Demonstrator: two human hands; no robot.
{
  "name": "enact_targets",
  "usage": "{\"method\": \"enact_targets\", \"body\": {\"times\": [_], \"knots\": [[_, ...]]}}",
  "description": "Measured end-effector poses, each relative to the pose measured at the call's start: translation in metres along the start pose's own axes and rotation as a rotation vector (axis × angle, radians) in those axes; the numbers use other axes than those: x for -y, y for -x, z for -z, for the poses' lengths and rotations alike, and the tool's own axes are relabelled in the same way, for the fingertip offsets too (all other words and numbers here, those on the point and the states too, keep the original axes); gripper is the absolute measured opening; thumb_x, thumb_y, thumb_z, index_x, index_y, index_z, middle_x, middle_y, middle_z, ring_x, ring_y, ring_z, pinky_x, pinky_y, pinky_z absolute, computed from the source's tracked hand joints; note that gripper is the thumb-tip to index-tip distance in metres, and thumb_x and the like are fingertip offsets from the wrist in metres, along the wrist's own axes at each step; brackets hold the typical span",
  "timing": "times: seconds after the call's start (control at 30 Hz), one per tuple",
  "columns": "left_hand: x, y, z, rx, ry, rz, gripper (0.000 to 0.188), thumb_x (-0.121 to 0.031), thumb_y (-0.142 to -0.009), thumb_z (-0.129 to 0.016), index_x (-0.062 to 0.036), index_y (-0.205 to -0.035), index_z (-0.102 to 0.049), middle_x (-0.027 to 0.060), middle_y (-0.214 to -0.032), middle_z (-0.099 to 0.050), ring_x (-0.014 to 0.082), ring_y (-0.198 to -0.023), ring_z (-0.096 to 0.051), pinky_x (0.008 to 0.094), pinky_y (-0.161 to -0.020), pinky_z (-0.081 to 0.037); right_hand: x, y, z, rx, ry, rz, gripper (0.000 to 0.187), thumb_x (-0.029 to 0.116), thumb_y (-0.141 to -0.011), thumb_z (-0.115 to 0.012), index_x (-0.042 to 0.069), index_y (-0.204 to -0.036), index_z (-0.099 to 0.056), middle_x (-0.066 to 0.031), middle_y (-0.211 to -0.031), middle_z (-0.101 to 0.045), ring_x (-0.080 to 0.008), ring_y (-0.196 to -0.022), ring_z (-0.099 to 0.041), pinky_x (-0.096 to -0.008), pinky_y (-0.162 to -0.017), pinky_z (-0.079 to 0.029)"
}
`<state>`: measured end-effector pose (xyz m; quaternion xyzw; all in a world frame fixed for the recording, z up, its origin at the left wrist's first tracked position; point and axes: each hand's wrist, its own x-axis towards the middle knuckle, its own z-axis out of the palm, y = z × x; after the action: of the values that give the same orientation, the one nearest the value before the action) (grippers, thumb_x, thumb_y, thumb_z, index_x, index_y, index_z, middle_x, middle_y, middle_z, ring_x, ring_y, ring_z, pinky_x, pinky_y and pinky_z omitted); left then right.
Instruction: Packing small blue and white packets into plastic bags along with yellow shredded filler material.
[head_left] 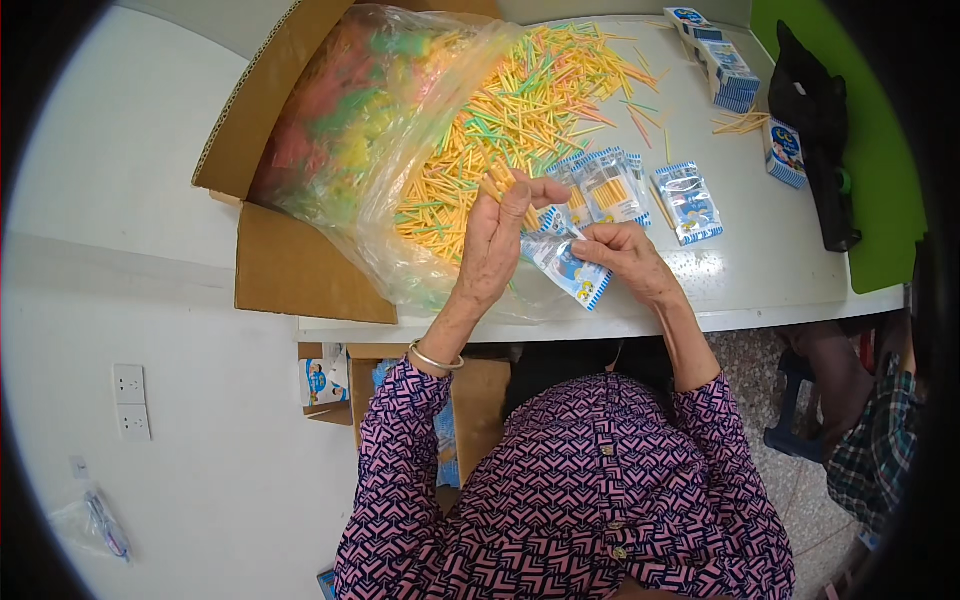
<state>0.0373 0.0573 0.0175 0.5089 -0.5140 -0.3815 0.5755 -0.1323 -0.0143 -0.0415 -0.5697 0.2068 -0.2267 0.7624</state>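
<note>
My left hand (488, 240) is closed round a small bunch of thin yellow sticks (497, 180), which poke up between thumb and fingers. Close by, my right hand (635, 262) pinches the edge of a blue-and-white packet (568, 268). The packet is tilted, its upper end near my left fingers; whether its mouth is open I cannot tell. Behind both hands lies a big heap of loose yellow, green and pink sticks (500, 110), spilling from a clear plastic bag (375, 190). Several packets with sticks showing inside (610, 190) lie just beyond my right hand.
The bag lies in an open cardboard box (300, 262) on the white table (740, 285). One packet (688, 203) lies apart on the right. Small boxes (730, 72) are stacked at the back right, beside a black object (815, 120) and a green panel (890, 150). Another person's checked sleeve (870, 450) shows far right.
</note>
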Motion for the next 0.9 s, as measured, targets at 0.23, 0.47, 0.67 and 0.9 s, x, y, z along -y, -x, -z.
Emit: {"method": "enact_targets", "body": {"times": [0.23,0.47,0.67,0.9], "knots": [[0.009,0.009,-0.001,0.047,-0.048,0.034,0.044,-0.036,-0.100,-0.037,0.0013,-0.117,-0.051,0.0114,-0.111,-0.061,0.0153,-0.103,-0.055,0.0307,-0.093,-0.042,-0.002,0.003,-0.003,-0.008,-0.042,0.008,0.021,0.021,-0.087,-0.064,0.000,-0.084,-0.067,0.0029,-0.075,-0.061,-0.0023,-0.070,-0.051,-0.0188,-0.063,-0.041],[0.004,0.008,0.004,0.078,-0.032,0.082,0.042,-0.031,-0.098,-0.043,-0.0012,-0.128,-0.039,0.0124,-0.120,-0.055,0.0153,-0.109,-0.050,0.0297,-0.095,-0.039,-0.007,-0.001,0.001,-0.056,0.002,0.099,0.027,0.018,-0.088,-0.063,-0.004,-0.102,-0.067,-0.0023,-0.085,-0.066,-0.0059,-0.079,-0.057,-0.0200,-0.071,-0.044],[0.003,0.008,0.005,0.077,-0.042,0.101,0.053,-0.025,-0.094,-0.054,-0.0008,-0.134,-0.028,0.0138,-0.122,-0.052,0.0193,-0.111,-0.050,0.0311,-0.093,-0.041,-0.009,-0.003,-0.004,-0.100,-0.043,0.127,0.023,0.015,-0.088,-0.062,-0.004,-0.099,-0.067,0.0003,-0.085,-0.064,-0.0044,-0.079,-0.054,-0.0192,-0.071,-0.042],[-0.003,0.011,0.007,0.102,-0.480,0.042,0.061,-0.026,-0.084,-0.067,-0.0005,-0.129,-0.034,0.0214,-0.117,-0.054,0.0294,-0.112,-0.055,0.0372,-0.092,-0.044,-0.022,-0.009,-0.001,-0.191,-0.122,0.198,0.026,0.014,-0.088,-0.062,-0.004,-0.106,-0.065,-0.0009,-0.087,-0.065,-0.0045,-0.079,-0.054,-0.0194,-0.071,-0.043]]}}
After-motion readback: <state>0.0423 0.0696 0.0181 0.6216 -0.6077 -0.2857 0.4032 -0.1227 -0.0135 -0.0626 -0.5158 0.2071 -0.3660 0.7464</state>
